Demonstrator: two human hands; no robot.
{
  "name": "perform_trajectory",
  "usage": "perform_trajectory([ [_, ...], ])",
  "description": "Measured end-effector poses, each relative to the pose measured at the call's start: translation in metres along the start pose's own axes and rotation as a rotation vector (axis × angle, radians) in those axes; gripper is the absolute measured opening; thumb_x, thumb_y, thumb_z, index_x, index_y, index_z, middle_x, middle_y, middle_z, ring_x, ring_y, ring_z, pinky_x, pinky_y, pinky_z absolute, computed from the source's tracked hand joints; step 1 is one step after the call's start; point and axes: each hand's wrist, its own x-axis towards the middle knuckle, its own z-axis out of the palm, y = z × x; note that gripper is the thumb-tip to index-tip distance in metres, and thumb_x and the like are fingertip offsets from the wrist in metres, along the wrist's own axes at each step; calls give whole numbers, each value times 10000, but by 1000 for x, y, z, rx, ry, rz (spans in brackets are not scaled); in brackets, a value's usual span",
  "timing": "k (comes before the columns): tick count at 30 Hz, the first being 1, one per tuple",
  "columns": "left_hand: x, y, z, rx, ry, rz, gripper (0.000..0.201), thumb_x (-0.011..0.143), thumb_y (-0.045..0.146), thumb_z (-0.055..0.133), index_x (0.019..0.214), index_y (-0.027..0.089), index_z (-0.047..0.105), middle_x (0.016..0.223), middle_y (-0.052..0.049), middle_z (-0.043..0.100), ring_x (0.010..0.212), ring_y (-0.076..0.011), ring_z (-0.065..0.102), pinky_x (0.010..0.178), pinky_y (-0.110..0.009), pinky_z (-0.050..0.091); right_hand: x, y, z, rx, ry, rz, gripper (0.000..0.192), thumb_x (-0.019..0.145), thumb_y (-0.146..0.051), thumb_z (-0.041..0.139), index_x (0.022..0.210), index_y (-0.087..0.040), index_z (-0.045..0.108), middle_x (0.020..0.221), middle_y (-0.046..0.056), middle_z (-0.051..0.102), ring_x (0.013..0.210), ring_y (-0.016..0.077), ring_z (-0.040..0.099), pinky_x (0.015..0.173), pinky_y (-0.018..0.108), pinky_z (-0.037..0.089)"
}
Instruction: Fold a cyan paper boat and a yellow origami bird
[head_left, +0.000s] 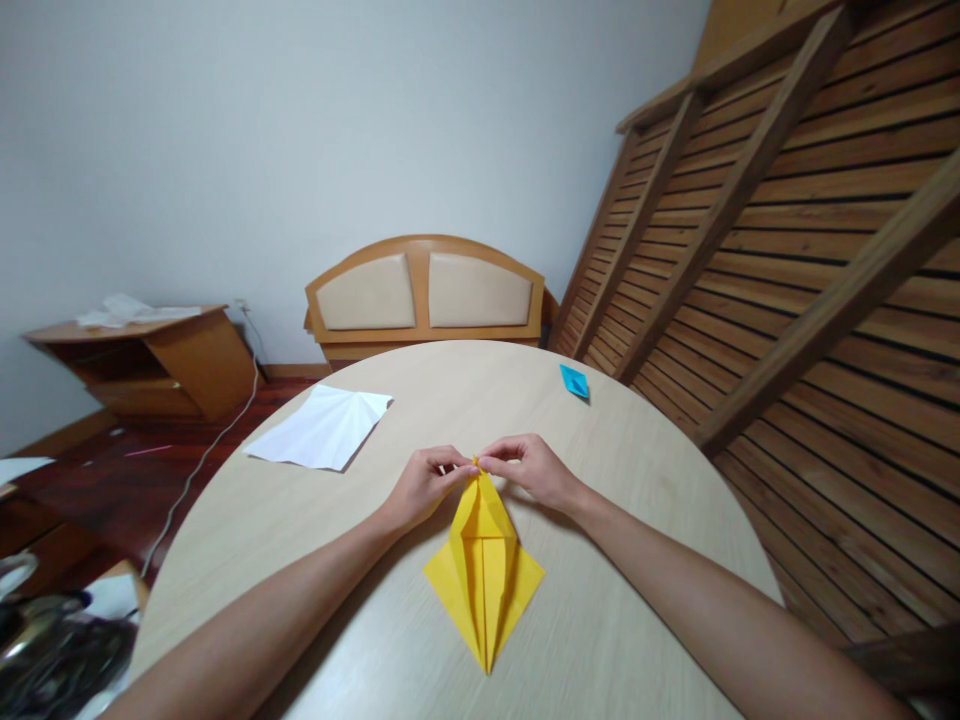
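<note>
A: Where is the yellow paper (484, 565), and who has hold of it?

B: A person at a round wooden table (637, 450) grips the yellow paper, folded into a pointed, kite-like form with two side flaps, by its far tip. It lies between the forearms, its opposite point toward the person.

A: How are the fingers set?

B: On the left hand (424, 487), thumb and forefinger are clamped on the yellow paper's far tip. The right hand (536, 470) pinches the same tip from the other side (a small bit of yellow shows between the two).

A: What surrounds it?

B: A creased white sheet (321, 430) lies beyond the yellow paper and to its left, well apart. A small blue folded piece (574, 381) rests beyond it to the right. Farther behind the yellow paper stands a headboard (420, 290) with two cream panels. A slatted wooden frame (787, 280) rises to its right; a low cabinet (202, 370) stands far to its left.
</note>
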Motion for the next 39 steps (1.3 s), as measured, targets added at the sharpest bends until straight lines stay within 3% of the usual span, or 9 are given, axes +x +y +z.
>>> perform_trajectory([
  [13,-1,3,2,39,0,3,418,831,543,638,768,143,743,663,-25,643,576,-110,467,541,-220,353,0,2,3,-37,1,-30,316,802,-455,691,858,-151,758,873,76,759,840,206,678,828,351,510],
  [39,-3,6,5,-20,-50,-57,357,829,467,629,754,126,700,626,-5,594,559,-102,442,535,-224,340,2,4,8,145,-50,10,281,793,-428,694,844,-153,670,826,35,694,784,164,624,779,315,491],
])
